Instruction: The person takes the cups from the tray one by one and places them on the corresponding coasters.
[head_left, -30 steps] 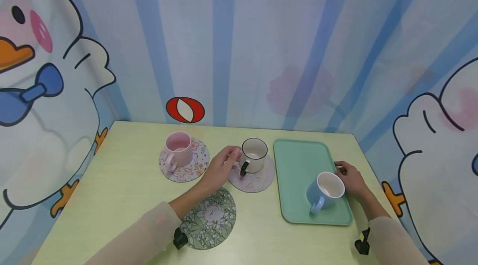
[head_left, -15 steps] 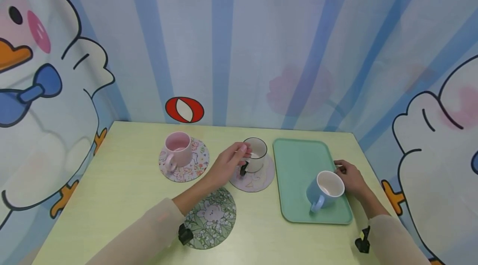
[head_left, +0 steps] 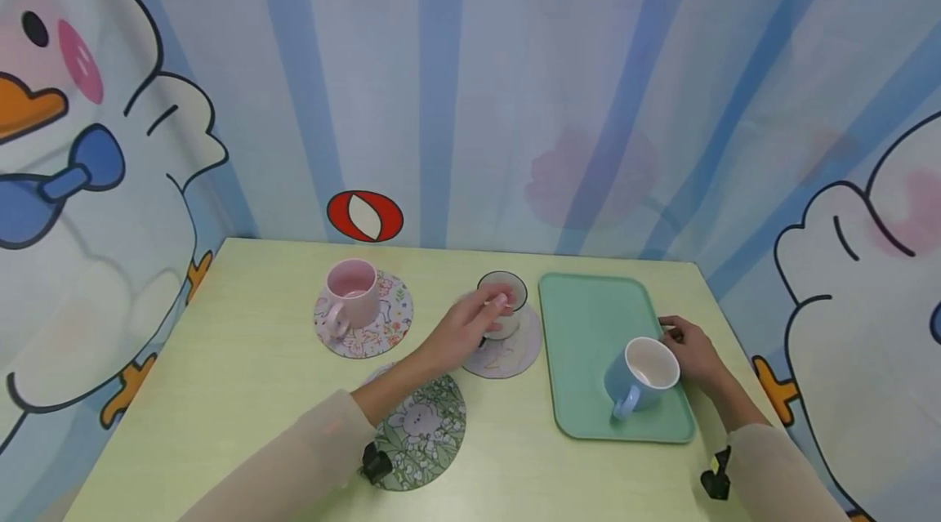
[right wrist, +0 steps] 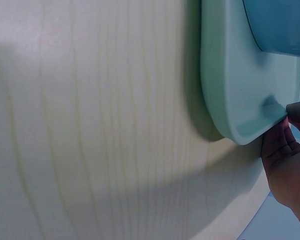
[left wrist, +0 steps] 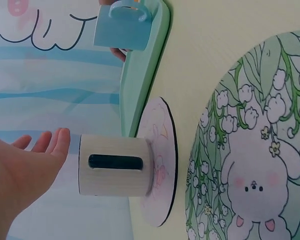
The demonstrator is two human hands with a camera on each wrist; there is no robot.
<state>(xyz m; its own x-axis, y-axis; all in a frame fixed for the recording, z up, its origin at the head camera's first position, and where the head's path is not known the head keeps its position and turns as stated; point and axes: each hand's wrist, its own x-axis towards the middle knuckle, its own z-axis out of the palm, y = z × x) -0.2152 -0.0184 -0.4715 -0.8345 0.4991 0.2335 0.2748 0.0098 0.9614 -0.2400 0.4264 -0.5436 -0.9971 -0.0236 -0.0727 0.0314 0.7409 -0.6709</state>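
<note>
My left hand (head_left: 465,332) hovers over the white mug (left wrist: 117,187), fingers loosely bent and holding nothing. In the left wrist view its fingertips stand just off the mug's dark rim. The mug has a black handle (left wrist: 115,162) and stands upright on a pale pink round coaster (head_left: 524,352); in the head view the hand covers part of it. My right hand (head_left: 694,354) pinches the right edge of the green tray (head_left: 588,310), thumb above and fingers below in the right wrist view. A light blue mug (head_left: 622,377) stands on that tray, close to the right hand.
A pink mug (head_left: 356,305) stands on a floral round coaster (head_left: 397,305) at the back left. A green coaster with a bunny print (head_left: 434,440) lies in front, partly under the left forearm. A striped cartoon backdrop (head_left: 500,97) rises behind the pale yellow table (head_left: 243,359).
My left hand has moved right, from beside the white mug's handle to over its mouth. The right hand, tray and mugs stay where they were.
</note>
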